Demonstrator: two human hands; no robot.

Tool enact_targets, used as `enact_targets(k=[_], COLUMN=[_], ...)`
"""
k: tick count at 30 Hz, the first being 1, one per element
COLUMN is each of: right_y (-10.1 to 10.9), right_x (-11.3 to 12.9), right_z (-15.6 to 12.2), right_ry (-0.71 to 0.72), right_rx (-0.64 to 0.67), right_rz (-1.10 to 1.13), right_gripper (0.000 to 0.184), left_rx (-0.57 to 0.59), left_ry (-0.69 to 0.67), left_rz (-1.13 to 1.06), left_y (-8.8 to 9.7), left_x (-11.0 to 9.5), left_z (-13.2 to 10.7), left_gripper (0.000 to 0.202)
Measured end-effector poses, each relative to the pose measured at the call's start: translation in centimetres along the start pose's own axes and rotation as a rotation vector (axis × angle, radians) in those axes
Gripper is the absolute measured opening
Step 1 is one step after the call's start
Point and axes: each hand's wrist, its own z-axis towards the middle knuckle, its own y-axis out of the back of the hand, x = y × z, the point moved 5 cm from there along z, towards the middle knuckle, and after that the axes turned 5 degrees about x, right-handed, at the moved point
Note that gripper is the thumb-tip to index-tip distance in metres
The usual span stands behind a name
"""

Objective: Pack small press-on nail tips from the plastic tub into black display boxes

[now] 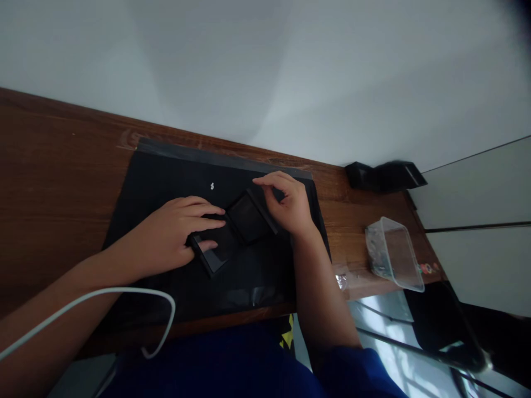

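Observation:
A black hinged case [249, 218], shallow and box-like, lies unfolded on a black mat [166, 171]. Over its left half rests my left hand [186, 226], fingers stretched across the far side and thumb over the near part, holding it. My right hand [288, 202] is beside the raised right edge of the case. Its thumb and forefinger curve together in a pinch near the far corner; whatever may be between the tips is too small or hidden to make out. A small white piece [212, 186] lies on the mat beyond the case.
A clear plastic container [398, 251] stands on the wooden table [53, 166] at the right. Behind it sits a black object [384, 176] against the wall. A white cable [124, 289] loops across my left forearm. Small colored rings [426, 268] lie by the container.

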Motion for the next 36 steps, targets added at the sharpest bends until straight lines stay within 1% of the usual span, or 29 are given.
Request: enact_targets(k=[5,10,14,18,23,25,30,36], right_y=[-0.2,-0.4,-0.4,-0.5,-0.7,-0.7,-0.8,-0.9], right_x=[-0.1,-0.2,-0.1,-0.1,-0.2,-0.2,-0.2,-0.2], right_z=[0.0,-0.1,-0.1,-0.1,-0.1,-0.1,-0.1,-0.2], right_ry=[0.018,-0.017,-0.003,-0.020,-0.037,-0.039,-0.010,-0.046], right_rx=[0.001,0.041,0.050,0.064,0.085,0.090,0.078,0.114], right_rz=[0.017,-0.003,0.006,0.002,0.014,0.012,0.030,0.013], right_gripper=[0.032,0.033,0.032,0.032,0.033,0.034,0.034,0.037], left_rx=[0.060,0.088,0.130,0.140,0.163,0.166,0.206,0.228], left_ry=[0.013,0.002,-0.012,-0.001,0.017,0.015,0.015,0.024], left_rz=[-0.006,0.001,0.000,-0.019,-0.033,-0.040,-0.078,-0.097], left_y=[-0.5,-0.8,-1.2,-1.3,-1.2,-1.2,-1.2,-1.3], left_x=[0.1,0.5,0.9,0.9,0.8,0.7,0.7,0.7], left_z=[-0.4,-0.8,-1.0,-0.9,-0.7,-0.6,-0.5,-0.4], left_gripper=[0.055,0.067,0.077,0.082,0.101,0.100,0.085,0.077])
